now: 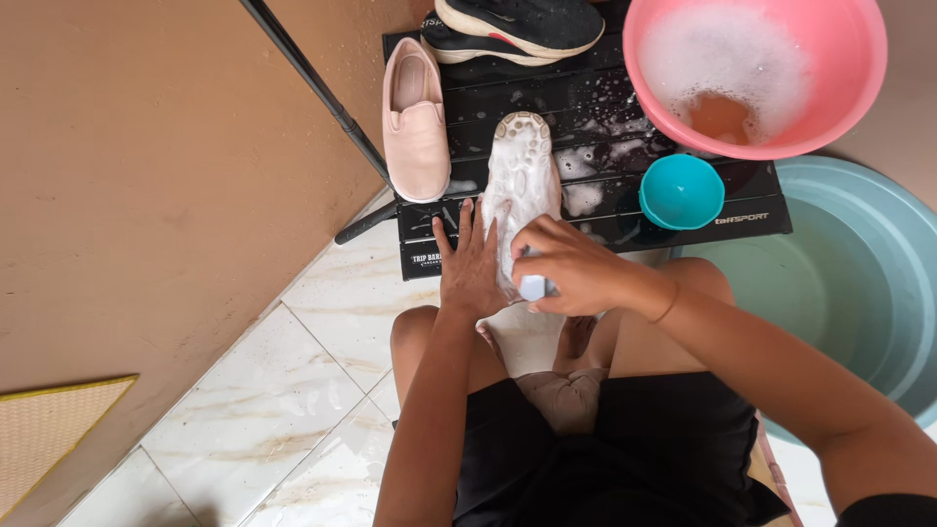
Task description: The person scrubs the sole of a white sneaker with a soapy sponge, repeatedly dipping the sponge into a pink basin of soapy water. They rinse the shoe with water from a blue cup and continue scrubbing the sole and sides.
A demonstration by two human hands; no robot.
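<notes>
On the black slatted folding table, low over a pale marble-look tiled floor, lies one soapy white shoe turned sole-up, toe pointing away, heel end reaching past the table's near edge toward the person's lap.

Left hand: fingers spread flat, pressing the shoe's left side and the table edge beside it; grips nothing. Right hand: fingers curled closed around a small pale-blue brush, held against the sole near its middle. Thin band on the right wrist.

Count of footwear: three more shoes. One pink slip-on shoe stands upright just left of the white one, near but not touching. Two black sneakers with pale soles are stacked at the far edge of the table.

Vessels: three. One pink round plastic basin with foam and brownish water overhangs the table's far right corner. One small teal plastic bowl sits just below it, right of the white shoe. One large grey-green tub stands on the floor at right, touching the table's right end.

Foam patches lie on the slats between the white shoe and the bowl. One black tripod leg crosses diagonally at left. Brown wall left; yellowish mat corner lower left. Open tile lies left of the knees.
</notes>
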